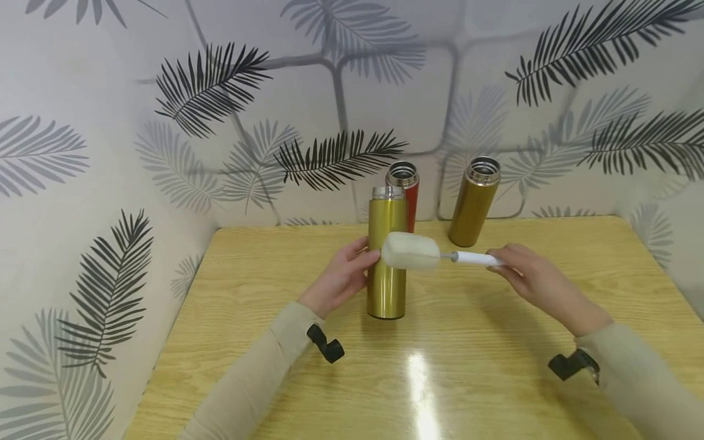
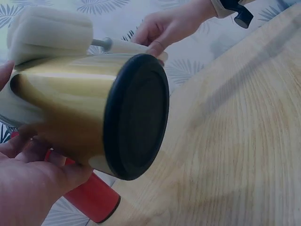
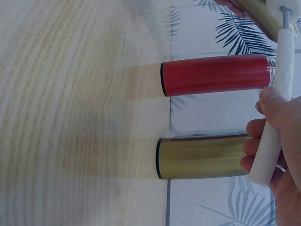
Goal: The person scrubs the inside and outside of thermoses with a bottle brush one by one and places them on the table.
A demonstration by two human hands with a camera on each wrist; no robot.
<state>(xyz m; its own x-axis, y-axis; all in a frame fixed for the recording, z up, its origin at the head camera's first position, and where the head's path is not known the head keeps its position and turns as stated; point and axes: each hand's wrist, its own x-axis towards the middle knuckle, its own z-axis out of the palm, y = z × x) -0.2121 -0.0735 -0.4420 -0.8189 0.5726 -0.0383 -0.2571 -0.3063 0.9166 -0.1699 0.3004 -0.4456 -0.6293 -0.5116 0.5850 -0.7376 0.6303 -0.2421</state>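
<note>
Sponge brush (image 1: pixel 411 251) held level in front of the upper part of the near gold flask (image 1: pixel 387 263), which stands upright on the table (image 1: pixel 264 281) at mid-depth. The right hand (image 1: pixel 530 275) pinches the white handle (image 1: pixel 477 258) at its far end, fingers and thumb curled round it; the wrist view confirms this grip. The foam head looks soft and compressible and the brush light. In my judgement, gripping so far out on the handle gives little control of the head. The left hand (image 1: pixel 342 278) has its fingers against the flask's side with the thumb near the brush head; the left wrist view shows fingers wrapped partly round the body, so I read it as gripping the flask.

The flask is polished metal with a black base (image 2: pixel 136 115) and a silver threaded mouth, lid off. Judged rigid, fairly light if empty, and slippery on its glossy wall; mid-body is the sound place to hold it. It is tall and narrow, so liable to tip if pushed near the top.

Behind it stands a red flask (image 1: pixel 406 186), and to the right, apart, a second gold flask (image 1: pixel 474 201), both open-topped.

Surface: pale wood-grain tabletop, glossy, with glare near the front. Walls on three sides carry leaf-patterned paper (image 1: pixel 209 91).
</note>
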